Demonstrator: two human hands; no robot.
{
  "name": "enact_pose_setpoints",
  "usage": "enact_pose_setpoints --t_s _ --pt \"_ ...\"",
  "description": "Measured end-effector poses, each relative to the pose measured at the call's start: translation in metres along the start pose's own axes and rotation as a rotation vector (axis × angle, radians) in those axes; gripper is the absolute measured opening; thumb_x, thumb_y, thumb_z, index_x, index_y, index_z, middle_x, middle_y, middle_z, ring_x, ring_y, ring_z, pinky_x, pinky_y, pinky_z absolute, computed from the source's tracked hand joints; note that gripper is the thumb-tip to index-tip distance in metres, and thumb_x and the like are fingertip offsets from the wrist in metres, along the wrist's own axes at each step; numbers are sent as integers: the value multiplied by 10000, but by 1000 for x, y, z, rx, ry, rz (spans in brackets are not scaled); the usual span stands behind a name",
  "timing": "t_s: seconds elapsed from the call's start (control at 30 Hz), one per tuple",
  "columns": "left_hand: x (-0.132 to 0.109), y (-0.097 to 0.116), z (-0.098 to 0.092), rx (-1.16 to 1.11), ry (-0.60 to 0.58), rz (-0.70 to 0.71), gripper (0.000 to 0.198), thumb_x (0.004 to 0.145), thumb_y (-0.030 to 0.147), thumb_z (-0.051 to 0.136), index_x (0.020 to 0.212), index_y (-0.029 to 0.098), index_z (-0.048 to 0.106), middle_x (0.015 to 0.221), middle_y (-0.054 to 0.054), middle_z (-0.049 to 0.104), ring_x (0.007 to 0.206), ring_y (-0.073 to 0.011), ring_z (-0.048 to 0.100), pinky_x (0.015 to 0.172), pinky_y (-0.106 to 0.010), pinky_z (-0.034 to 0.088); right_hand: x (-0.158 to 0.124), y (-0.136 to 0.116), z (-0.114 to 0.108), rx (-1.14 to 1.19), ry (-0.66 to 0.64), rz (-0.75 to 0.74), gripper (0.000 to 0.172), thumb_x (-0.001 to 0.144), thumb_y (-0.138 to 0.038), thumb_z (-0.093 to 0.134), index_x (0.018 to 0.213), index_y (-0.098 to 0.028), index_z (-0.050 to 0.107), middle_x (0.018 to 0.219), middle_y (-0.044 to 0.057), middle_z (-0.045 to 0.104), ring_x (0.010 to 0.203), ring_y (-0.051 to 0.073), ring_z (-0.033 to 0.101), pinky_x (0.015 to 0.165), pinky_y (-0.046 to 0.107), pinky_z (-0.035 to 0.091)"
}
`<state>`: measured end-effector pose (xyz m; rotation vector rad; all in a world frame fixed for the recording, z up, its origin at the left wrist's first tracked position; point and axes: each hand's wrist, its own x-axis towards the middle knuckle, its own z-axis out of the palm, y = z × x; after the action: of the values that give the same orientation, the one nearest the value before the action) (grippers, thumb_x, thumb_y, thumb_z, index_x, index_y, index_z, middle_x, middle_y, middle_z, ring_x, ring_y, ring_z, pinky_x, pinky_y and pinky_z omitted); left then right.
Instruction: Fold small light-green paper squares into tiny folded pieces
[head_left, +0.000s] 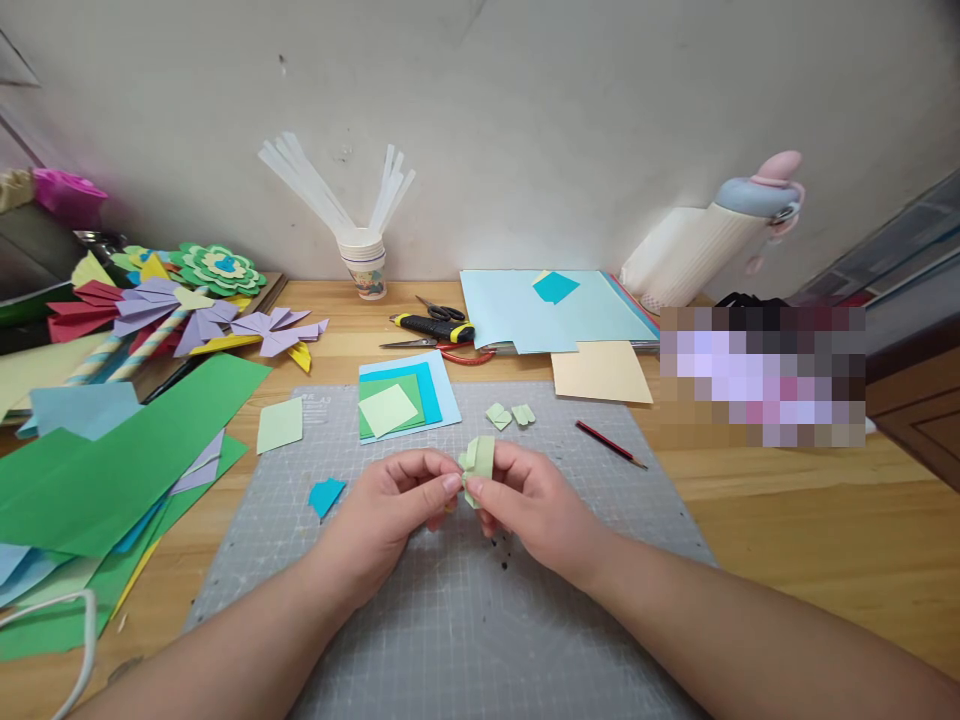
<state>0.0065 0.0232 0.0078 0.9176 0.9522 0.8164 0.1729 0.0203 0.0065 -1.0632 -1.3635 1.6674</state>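
Observation:
A small folded piece of light green paper [480, 460] is held up between both hands, above the grey cutting mat [420, 640]. My left hand [401, 500] pinches its left edge between thumb and fingertips. On its right side, the thumb and fingers of my right hand [536, 505] close on the same paper. Just beyond lie two small folded green paper pieces [499, 416]. A stack of blue and green paper squares [442, 385], topped by a pale green square [388, 410], rests at the mat's far edge. Left of my left hand lies a blue paper scrap [325, 497].
A pencil [611, 444] lies at the mat's right. Behind are scissors [420, 342], a utility knife [433, 327], a paper cup [365, 265] with white strips and light blue sheets [540, 315]. Green paper sheets [135, 460] and paper flowers [217, 270] fill the left; a bottle [720, 240] leans back right.

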Motion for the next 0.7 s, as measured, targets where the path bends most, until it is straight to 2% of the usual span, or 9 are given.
enact_pose_setpoints --t_s 0.37,0.7 --pt "0 2 0 -17 0 -10 174 754 319 682 708 164 619 594 36 509 560 -73 401 547 -206 324 0 0 -3 -63 -8 -61 132 849 -238 476 771 -165 554 663 -14 526 550 92 456 524 225 382" --pt "0 -1 -1 73 30 -7 211 752 349 674 701 162 591 581 41 488 566 -84 377 561 -222 300 -1 -2 0 -68 -5 -63 133 836 -232 470 742 -169 540 627 -26 502 544 93 449 515 221 374"
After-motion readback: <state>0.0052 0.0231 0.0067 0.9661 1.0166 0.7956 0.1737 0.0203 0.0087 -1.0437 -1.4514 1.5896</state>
